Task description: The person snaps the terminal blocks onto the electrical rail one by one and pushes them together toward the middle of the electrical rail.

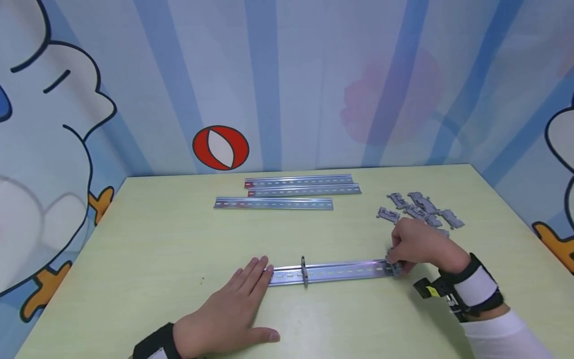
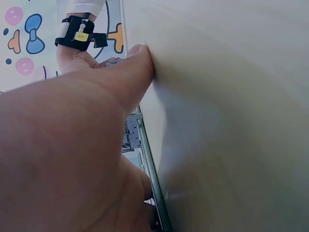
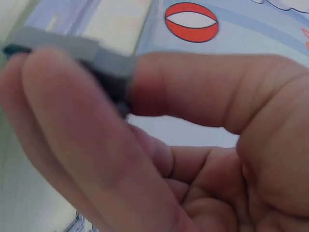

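A slotted metal DIN rail (image 1: 345, 271) lies across the front of the table. My left hand (image 1: 228, 311) rests on its left end with straight fingers, the thumb out to the side. At the rail's right end my right hand (image 1: 421, 244) pinches a small grey plastic clip (image 1: 393, 268) between thumb and fingers. In the right wrist view that grey clip (image 3: 72, 47) is blurred and partly covered by the fingers. Another thin grey clip (image 1: 304, 271) stands upright across the rail, a little right of my left fingertips.
Three more slotted rails (image 1: 273, 203) lie side by side toward the back of the table (image 1: 157, 224). Several loose grey clips (image 1: 419, 207) are piled at the back right, just beyond my right hand. A printed curtain (image 1: 305, 89) hangs behind the table's far edge.
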Available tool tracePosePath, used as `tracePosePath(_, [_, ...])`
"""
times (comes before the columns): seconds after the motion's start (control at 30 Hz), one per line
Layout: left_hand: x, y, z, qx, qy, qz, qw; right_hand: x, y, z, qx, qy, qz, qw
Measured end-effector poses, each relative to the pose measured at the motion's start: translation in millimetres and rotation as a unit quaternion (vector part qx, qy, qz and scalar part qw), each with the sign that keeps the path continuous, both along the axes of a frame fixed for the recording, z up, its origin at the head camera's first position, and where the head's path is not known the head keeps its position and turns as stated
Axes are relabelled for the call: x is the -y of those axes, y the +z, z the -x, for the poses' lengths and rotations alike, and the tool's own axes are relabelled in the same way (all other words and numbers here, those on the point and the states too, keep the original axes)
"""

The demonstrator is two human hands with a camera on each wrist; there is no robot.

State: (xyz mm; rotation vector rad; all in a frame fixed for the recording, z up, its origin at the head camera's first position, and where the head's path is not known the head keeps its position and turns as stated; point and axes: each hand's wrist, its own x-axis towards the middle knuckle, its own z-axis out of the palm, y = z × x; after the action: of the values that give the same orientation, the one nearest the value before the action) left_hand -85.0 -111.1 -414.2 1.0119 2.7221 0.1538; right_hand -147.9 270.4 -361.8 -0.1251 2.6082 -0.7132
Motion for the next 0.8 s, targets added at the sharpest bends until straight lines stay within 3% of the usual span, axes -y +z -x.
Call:
tracePosePath(0.23, [-1, -1.8, -0.6, 0.008, -0.002, -0.001, 1.0000, -1, -3.5, 0.5, 0.019, -0.004, 0.007, 1.000])
tracePosePath(0.8, [1, 0.6, 0.7, 0.005, -0.011, -0.008, 0.9999, 11, -6.5, -12.5, -0.048, 0.005, -0.022, 0.999])
